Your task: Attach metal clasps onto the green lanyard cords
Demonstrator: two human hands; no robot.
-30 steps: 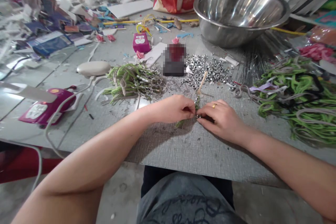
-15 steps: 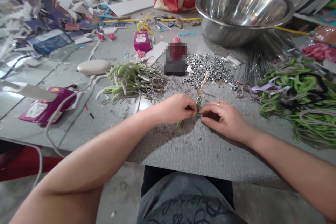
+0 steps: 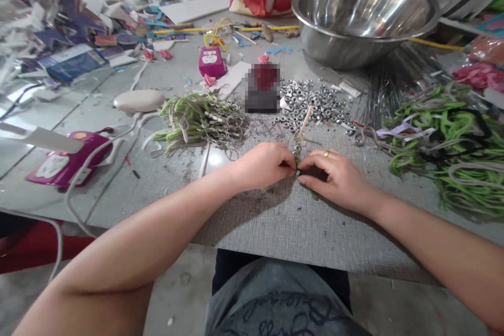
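Note:
My left hand (image 3: 271, 167) is closed in a pinch on a short green cord (image 3: 297, 159) at the middle of the table. Close against it, my right hand (image 3: 338, 176), with a ring on one finger, has thumb and forefinger at the same cord. Bits of green show below both hands; the rest of the cord is covered by the fingers. Just beyond the fingertips, a small metal piece (image 3: 297, 148) and a thin wooden stick (image 3: 305, 123) stand in line with the cord. Behind these lies a pile of metal nuts (image 3: 313, 100).
Left of the nuts lies a bundle of green and grey cords (image 3: 197, 121); a larger cord heap (image 3: 444, 152) is at right. A steel basin (image 3: 338, 47) stands behind. Purple boxes (image 3: 211, 62), a white cable (image 3: 88, 163) and scraps (image 3: 71, 37) occupy the left side.
Both hands stay at nearly the same spot, with only slight finger movement at the cord. The whole view has shifted a little.

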